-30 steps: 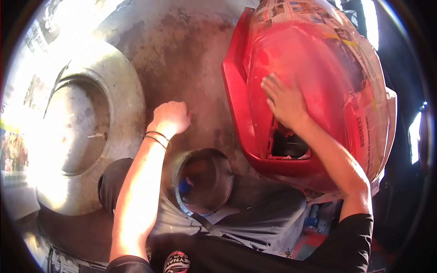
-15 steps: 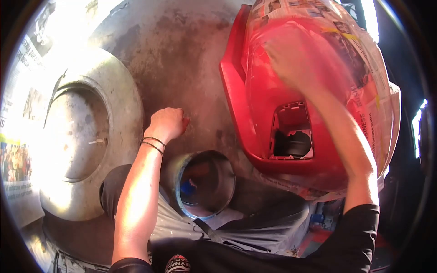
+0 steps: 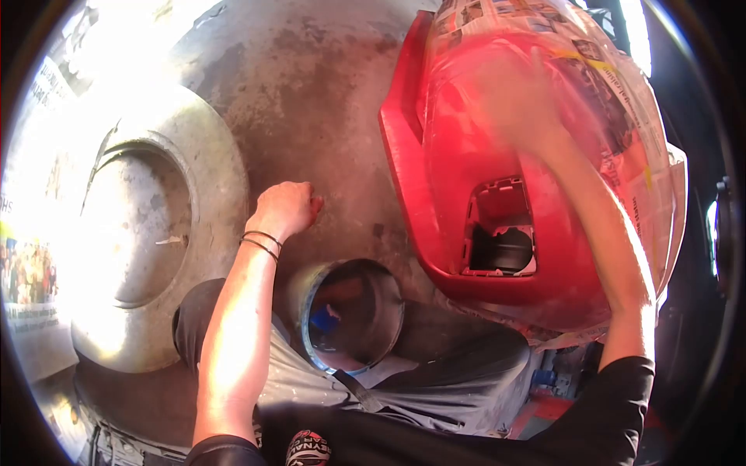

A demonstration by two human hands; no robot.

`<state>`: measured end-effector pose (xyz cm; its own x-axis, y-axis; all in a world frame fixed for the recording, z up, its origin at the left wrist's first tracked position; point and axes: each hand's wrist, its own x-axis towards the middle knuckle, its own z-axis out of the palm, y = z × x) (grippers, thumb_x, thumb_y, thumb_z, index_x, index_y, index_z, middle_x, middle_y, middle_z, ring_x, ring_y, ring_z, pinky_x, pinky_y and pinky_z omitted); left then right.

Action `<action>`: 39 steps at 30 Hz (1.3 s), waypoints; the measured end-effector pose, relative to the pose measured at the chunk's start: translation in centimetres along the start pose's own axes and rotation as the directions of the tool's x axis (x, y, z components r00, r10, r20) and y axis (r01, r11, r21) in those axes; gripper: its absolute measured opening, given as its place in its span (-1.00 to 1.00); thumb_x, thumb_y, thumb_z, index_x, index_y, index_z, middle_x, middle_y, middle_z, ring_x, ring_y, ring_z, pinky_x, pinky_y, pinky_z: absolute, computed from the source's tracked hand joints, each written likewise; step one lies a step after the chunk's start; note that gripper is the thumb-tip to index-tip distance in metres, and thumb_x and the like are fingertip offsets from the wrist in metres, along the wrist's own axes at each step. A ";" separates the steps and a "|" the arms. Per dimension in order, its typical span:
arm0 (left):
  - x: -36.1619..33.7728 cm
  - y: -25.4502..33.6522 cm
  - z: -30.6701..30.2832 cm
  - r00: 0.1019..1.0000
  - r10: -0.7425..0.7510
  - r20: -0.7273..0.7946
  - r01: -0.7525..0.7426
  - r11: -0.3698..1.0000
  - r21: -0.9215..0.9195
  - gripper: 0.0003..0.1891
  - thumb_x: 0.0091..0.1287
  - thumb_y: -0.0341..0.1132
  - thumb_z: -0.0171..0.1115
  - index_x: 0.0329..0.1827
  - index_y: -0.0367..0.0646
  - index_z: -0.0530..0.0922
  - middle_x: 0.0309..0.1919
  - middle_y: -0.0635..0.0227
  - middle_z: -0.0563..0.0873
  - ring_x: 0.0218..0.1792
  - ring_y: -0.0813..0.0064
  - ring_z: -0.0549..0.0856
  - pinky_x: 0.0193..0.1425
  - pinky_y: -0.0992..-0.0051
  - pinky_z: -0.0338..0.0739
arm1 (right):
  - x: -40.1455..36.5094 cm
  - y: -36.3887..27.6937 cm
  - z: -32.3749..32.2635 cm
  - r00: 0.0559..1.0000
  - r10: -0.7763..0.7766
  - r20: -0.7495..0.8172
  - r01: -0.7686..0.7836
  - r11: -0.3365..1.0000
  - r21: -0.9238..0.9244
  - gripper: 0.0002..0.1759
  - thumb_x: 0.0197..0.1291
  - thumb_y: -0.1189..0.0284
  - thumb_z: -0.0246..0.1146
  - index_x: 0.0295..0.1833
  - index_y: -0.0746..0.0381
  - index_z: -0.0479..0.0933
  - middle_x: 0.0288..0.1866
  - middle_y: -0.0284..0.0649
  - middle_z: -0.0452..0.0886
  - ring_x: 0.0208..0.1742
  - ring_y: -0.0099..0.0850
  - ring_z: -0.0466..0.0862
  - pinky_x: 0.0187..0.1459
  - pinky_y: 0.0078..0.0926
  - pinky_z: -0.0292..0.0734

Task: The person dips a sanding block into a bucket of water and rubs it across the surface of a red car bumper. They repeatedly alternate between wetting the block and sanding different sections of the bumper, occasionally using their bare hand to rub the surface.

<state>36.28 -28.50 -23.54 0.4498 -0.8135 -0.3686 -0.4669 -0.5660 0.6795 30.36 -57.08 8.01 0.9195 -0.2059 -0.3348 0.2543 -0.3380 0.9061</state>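
A big ring (image 3: 221, 171) is on the left side of the floor (image 3: 334, 93), with newspaper (image 3: 31, 334) past its left edge. A bucket (image 3: 394, 314) is between the person's legs, with a small thing (image 3: 324, 320) inside. The bumper (image 3: 563, 272) is on the right; paper (image 3: 660, 186) covers its far and right edges, and a hole (image 3: 501, 233) is in its near part.
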 end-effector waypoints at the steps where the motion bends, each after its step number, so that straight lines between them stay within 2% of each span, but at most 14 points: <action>1: -0.1 0.3 -0.2 1.000 0.004 -0.008 -0.004 1.000 -0.008 -0.58 0.66 -0.01 0.21 0.29 -0.11 0.77 0.09 -0.06 0.88 0.21 -0.14 0.82 0.34 -0.04 0.70 | -0.1 -0.5 -0.2 1.000 0.002 0.001 -0.002 1.000 0.000 -0.36 0.71 0.16 -0.06 0.78 0.05 0.39 0.86 -0.39 0.35 0.88 -0.32 0.24 0.82 0.54 -0.35; 4: -0.4 0.4 -0.1 1.000 0.006 -0.010 -0.006 1.000 0.000 -0.58 0.66 -0.01 0.21 0.27 -0.12 0.77 0.09 -0.07 0.88 0.20 -0.15 0.82 0.33 -0.04 0.70 | 1.9 -5.1 0.1 0.981 0.174 0.085 -0.169 0.983 -0.067 -0.35 0.69 0.12 -0.04 0.76 0.06 0.42 0.86 -0.38 0.35 0.87 -0.31 0.26 0.81 0.55 -0.34; 6: -0.2 0.3 0.5 0.999 0.016 -0.028 -0.016 1.000 -0.005 -0.58 0.65 -0.02 0.21 0.30 -0.12 0.77 0.09 -0.07 0.88 0.22 -0.15 0.82 0.34 -0.03 0.69 | 3.3 -8.4 3.6 0.998 0.025 0.053 -0.027 0.999 0.045 -0.32 0.69 0.09 -0.03 0.78 0.07 0.38 0.87 -0.37 0.33 0.88 -0.28 0.24 0.81 0.56 -0.34; 11: 0.1 -0.1 0.5 1.000 -0.005 0.008 0.005 1.000 -0.002 -0.56 0.68 -0.01 0.19 0.34 -0.11 0.77 0.13 -0.05 0.88 0.26 -0.12 0.81 0.40 0.01 0.67 | 0.1 -3.9 0.2 0.995 -0.038 0.091 0.033 0.998 0.053 -0.29 0.70 0.08 -0.02 0.83 0.06 0.28 0.90 -0.39 0.27 0.91 -0.24 0.17 0.81 0.57 -0.35; 13: 0.2 0.1 0.3 1.000 0.008 -0.002 -0.009 0.999 -0.031 -0.56 0.69 -0.01 0.18 0.35 -0.11 0.76 0.16 -0.05 0.87 0.27 -0.10 0.81 0.40 0.01 0.67 | -2.6 -0.8 0.7 0.992 0.127 0.028 -0.130 0.977 0.171 -0.29 0.70 0.07 -0.02 0.83 0.05 0.29 0.91 -0.41 0.25 0.92 -0.23 0.13 0.80 0.59 -0.36; 16: 0.4 0.6 0.2 1.000 0.010 -0.010 -0.010 1.000 -0.017 -0.55 0.68 0.00 0.20 0.36 -0.10 0.76 0.17 -0.02 0.87 0.28 -0.09 0.80 0.41 0.03 0.67 | -5.9 -1.0 -0.3 0.990 0.143 0.018 -0.144 0.989 0.027 -0.30 0.72 0.05 -0.04 0.83 0.02 0.30 0.90 -0.44 0.25 0.91 -0.18 0.13 0.79 0.60 -0.33; 21: 0.1 0.0 0.4 1.000 0.014 -0.027 -0.015 1.000 -0.025 -0.55 0.68 0.01 0.20 0.35 -0.10 0.77 0.17 -0.01 0.88 0.28 -0.09 0.80 0.42 0.04 0.67 | -1.5 -0.7 -2.6 0.972 0.208 0.108 -0.211 0.977 0.013 -0.31 0.75 0.03 -0.09 0.84 0.00 0.28 0.90 -0.45 0.26 0.91 -0.15 0.11 0.80 0.58 -0.34; 23: -0.1 -0.4 0.4 0.999 0.031 0.015 -0.031 0.999 0.019 -0.55 0.68 0.00 0.21 0.35 -0.10 0.77 0.18 -0.02 0.87 0.29 -0.09 0.80 0.42 0.03 0.67 | -1.5 -0.9 -1.0 0.976 0.217 -0.016 -0.217 0.974 -0.061 -0.32 0.76 0.03 -0.11 0.83 0.00 0.31 0.89 -0.45 0.28 0.92 -0.14 0.10 0.80 0.57 -0.33; 30: -0.9 0.9 -0.1 1.000 0.006 -0.004 -0.006 1.000 0.000 -0.56 0.66 -0.02 0.22 0.34 -0.12 0.77 0.18 -0.04 0.86 0.27 -0.11 0.80 0.39 0.02 0.68 | -4.2 -1.5 -0.5 0.968 0.244 -0.053 -0.241 0.969 0.051 -0.33 0.76 0.02 -0.09 0.79 0.05 0.37 0.86 -0.41 0.34 0.91 -0.12 0.13 0.80 0.56 -0.28; 33: -1.1 0.2 0.4 0.999 0.026 -0.030 -0.027 1.000 -0.008 -0.57 0.66 -0.03 0.22 0.31 -0.14 0.78 0.13 -0.06 0.87 0.24 -0.12 0.81 0.35 0.00 0.69 | -0.5 -2.1 -0.3 0.963 0.258 -0.075 -0.264 0.960 -0.090 -0.30 0.76 0.00 -0.07 0.79 0.11 0.36 0.85 -0.37 0.37 0.90 -0.13 0.16 0.81 0.52 -0.25; 35: -1.0 0.0 0.1 1.000 0.002 0.000 -0.002 1.000 0.027 -0.58 0.66 -0.02 0.22 0.28 -0.14 0.79 0.11 -0.06 0.88 0.22 -0.13 0.82 0.33 -0.02 0.70 | 1.0 -2.4 1.4 0.949 0.308 -0.063 -0.311 0.949 -0.046 -0.30 0.76 -0.01 -0.05 0.78 0.14 0.36 0.84 -0.33 0.38 0.87 -0.18 0.22 0.81 0.46 -0.18; 36: -0.8 0.1 -0.2 1.000 -0.007 0.026 0.005 0.998 0.066 -0.58 0.66 -0.02 0.21 0.24 -0.15 0.80 0.08 -0.07 0.88 0.20 -0.14 0.82 0.32 -0.04 0.70 | 1.1 -1.7 2.6 0.940 0.329 -0.089 -0.310 0.933 0.183 -0.31 0.77 -0.03 -0.05 0.72 0.16 0.45 0.80 -0.29 0.44 0.86 -0.22 0.25 0.83 0.33 -0.11; 37: -0.4 0.3 0.0 0.999 -0.014 0.032 0.012 0.998 0.063 -0.58 0.66 -0.02 0.21 0.24 -0.15 0.80 0.08 -0.07 0.88 0.20 -0.14 0.82 0.32 -0.04 0.70 | 0.5 -1.0 3.1 0.943 0.322 -0.088 -0.302 0.935 0.187 -0.31 0.77 -0.03 -0.05 0.72 0.16 0.45 0.80 -0.29 0.44 0.86 -0.22 0.25 0.83 0.33 -0.11; 39: 1.0 1.1 0.8 0.991 0.053 -0.120 -0.061 0.996 -0.066 -0.58 0.65 -0.01 0.29 0.25 -0.15 0.81 0.02 -0.08 0.90 0.17 -0.06 0.86 0.29 0.06 0.74 | -1.0 0.2 4.4 0.831 0.298 -0.469 -0.124 0.922 0.367 -0.35 0.79 -0.04 -0.02 0.58 0.21 0.59 0.60 -0.14 0.66 0.56 -0.15 0.61 0.68 0.07 0.32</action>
<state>35.56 -30.03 -23.69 0.5123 -0.8206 -0.2532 -0.4425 -0.5050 0.7411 28.13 -60.98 7.36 0.9808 0.1585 0.1132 0.0105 -0.6232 0.7820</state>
